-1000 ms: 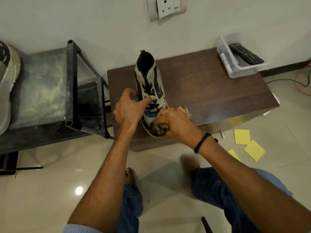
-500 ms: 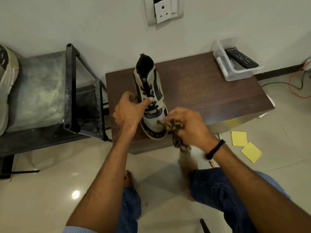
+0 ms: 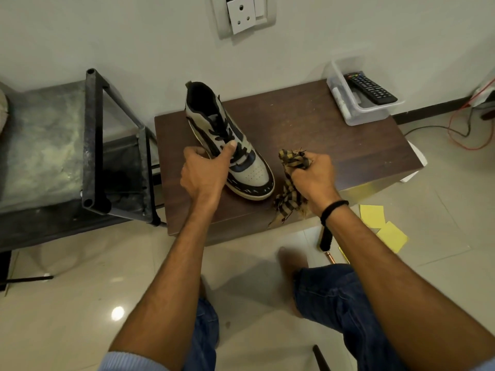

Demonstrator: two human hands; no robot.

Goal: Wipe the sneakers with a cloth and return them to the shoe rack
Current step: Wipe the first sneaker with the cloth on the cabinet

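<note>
Left hand (image 3: 205,174) grips the stiff, likely light high-top sneaker (image 3: 253,171) at its laces. Right hand (image 3: 314,176) clutches the limp checked cloth (image 3: 288,200)

One cream, black and blue high-top sneaker (image 3: 251,172). One yellow-and-black checked cloth (image 3: 294,159). Two bare hands, the left hand (image 3: 206,178) and the right hand (image 3: 313,175), with one black wristband (image 3: 333,207) on the right wrist. One dark brown wooden low table (image 3: 334,145). One black metal shoe rack (image 3: 92,129). One clear plastic tub (image 3: 375,113) and, in it, one black remote control (image 3: 371,88). Two square yellow paper notes (image 3: 372,215) show plainly on the floor; a thin yellow strip beside them may be a third. One white wall socket plate (image 3: 242,16). Two floor cables: one red wire (image 3: 452,135), one dark cable (image 3: 434,127). Two blue denim trouser legs (image 3: 329,295).
</note>
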